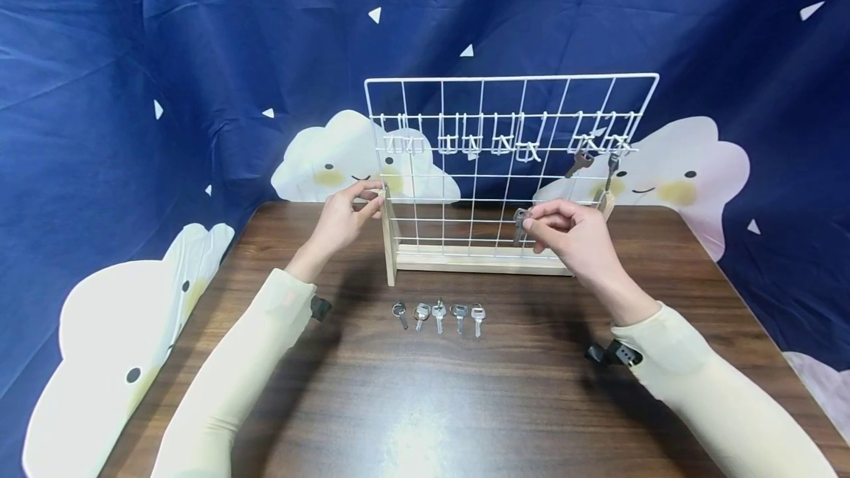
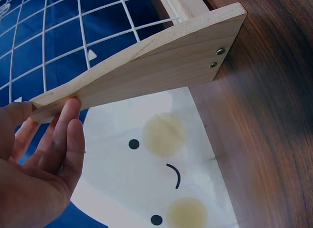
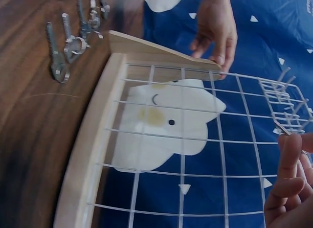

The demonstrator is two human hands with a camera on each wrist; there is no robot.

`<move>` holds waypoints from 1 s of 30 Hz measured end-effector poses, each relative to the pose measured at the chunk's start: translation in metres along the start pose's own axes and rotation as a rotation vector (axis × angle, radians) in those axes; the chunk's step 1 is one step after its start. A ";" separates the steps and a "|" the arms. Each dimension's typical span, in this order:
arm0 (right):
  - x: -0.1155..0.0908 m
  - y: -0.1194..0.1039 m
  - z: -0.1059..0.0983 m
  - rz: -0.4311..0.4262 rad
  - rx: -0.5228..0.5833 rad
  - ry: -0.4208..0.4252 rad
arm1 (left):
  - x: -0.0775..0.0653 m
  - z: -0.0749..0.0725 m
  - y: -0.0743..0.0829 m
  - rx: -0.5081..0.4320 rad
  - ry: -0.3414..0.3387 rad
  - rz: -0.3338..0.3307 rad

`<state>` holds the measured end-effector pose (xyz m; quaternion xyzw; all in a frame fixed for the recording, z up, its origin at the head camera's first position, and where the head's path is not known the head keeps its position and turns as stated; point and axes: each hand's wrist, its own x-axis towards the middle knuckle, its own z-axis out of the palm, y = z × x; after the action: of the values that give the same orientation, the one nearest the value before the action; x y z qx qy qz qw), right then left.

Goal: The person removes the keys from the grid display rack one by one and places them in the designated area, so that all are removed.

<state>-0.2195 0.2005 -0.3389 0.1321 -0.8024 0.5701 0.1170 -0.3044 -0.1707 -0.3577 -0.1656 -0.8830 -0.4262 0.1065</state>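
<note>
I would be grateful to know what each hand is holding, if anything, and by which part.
The right hand pinches a key, apparently by its wide head; the left hand holds a wooden side panel of the rack by its upper end.

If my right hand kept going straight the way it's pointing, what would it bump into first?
Probably the wire grid, with the key in your right hand touching it first. The gap between them is hard to judge.
</note>
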 end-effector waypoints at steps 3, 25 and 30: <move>-0.002 0.006 0.002 0.016 -0.047 -0.027 | 0.000 0.000 0.000 -0.001 0.000 0.001; -0.008 0.040 0.012 0.156 -0.025 -0.192 | 0.000 0.000 0.000 0.020 0.005 0.010; -0.010 0.048 0.017 0.181 -0.004 -0.229 | 0.000 0.000 0.000 0.013 0.006 0.008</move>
<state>-0.2273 0.2009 -0.3904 0.1232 -0.8203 0.5579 -0.0272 -0.3046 -0.1705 -0.3579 -0.1670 -0.8847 -0.4207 0.1118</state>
